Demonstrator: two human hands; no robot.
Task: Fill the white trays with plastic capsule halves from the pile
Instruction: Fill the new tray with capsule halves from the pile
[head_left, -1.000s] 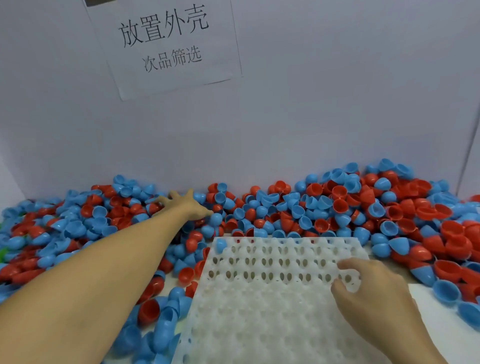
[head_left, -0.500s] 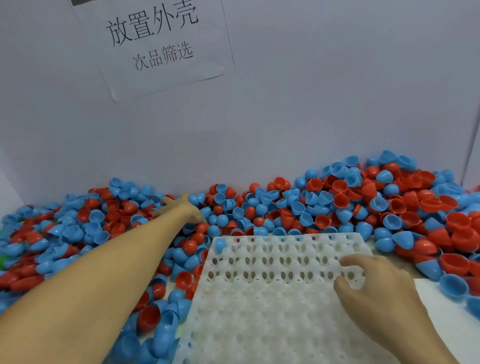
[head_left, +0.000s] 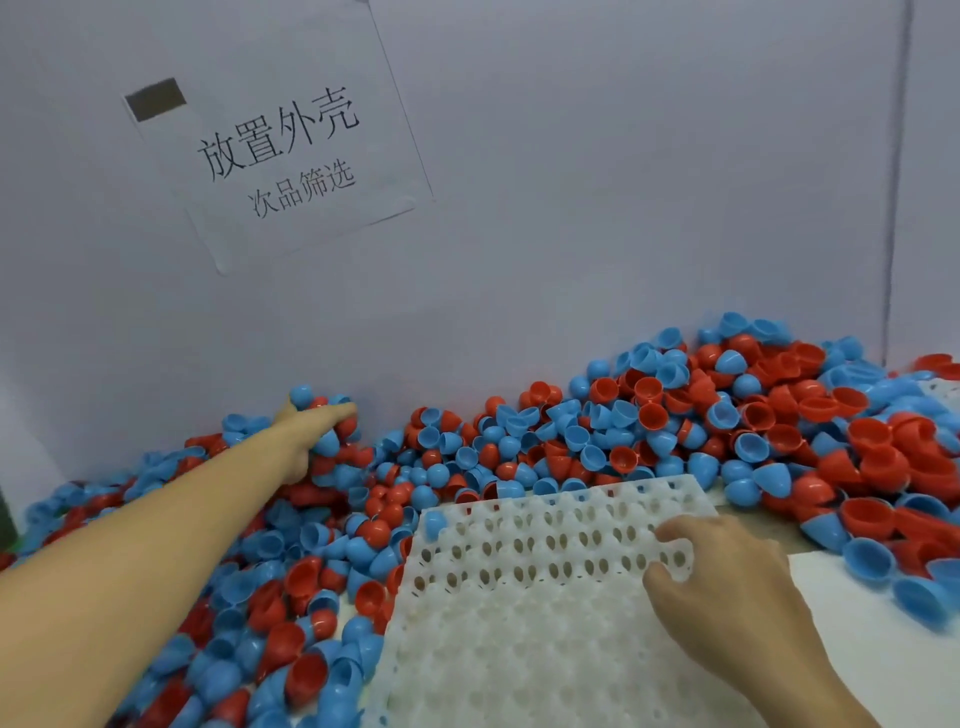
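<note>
A: How much of the work is done here?

B: Almost nothing, I think. The white tray (head_left: 519, 613) lies in front of the person and nearly all its cells show only bare holes. I see one blue half (head_left: 435, 524) sitting at the far left corner of the tray, and I cannot say if it is seated in a cell or only resting on the edge.

A: And the capsule halves?

B: They are in the big pile (head_left: 649, 426) of red and blue halves, which runs along the grey wall and also down the left side of the tray, touching its edge. At the far right a corner of a second white tray (head_left: 943, 389) shows among the halves.

A: What do the hands do?

B: The left hand (head_left: 311, 431) reaches deep into the pile near the wall. Its fingers are partly buried between halves, so whether it grips one I cannot tell. The right hand (head_left: 727, 577) rests on the tray near its far right part, fingers bent and pressing down on the cells, holding nothing, it seems to steady the tray.

A: So what is left?

B: In my judgement, nearly the whole filling, cell after cell
</note>
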